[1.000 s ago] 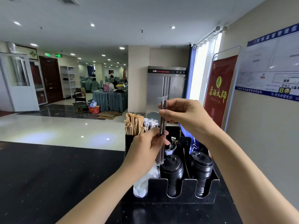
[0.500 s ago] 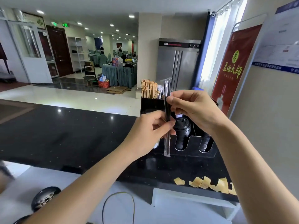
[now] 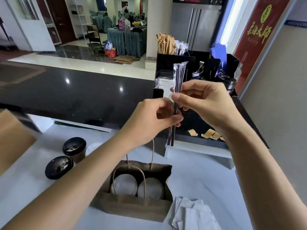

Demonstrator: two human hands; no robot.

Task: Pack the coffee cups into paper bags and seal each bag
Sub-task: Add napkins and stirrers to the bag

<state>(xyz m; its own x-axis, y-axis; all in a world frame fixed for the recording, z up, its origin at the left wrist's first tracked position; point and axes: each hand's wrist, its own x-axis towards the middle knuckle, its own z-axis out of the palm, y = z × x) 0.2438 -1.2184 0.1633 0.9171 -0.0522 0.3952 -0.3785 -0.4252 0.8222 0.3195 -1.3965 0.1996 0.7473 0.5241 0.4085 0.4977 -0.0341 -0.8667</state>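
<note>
While thin plastic-wrapped black straws [image 3: 176, 97] are pinched by the left hand [image 3: 154, 120] and right hand [image 3: 204, 103], they could slip past the open brown paper bag [image 3: 132, 205] at six o'clock.

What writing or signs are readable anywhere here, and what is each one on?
"茶油大师": yellow characters on the red banner; the small line beneath them is too blurred.
White brand mark on the steel fridge's top strip: too small to read.
White print on the blue bag: unreadable.
Black cup lids: embossing illegible.
</note>
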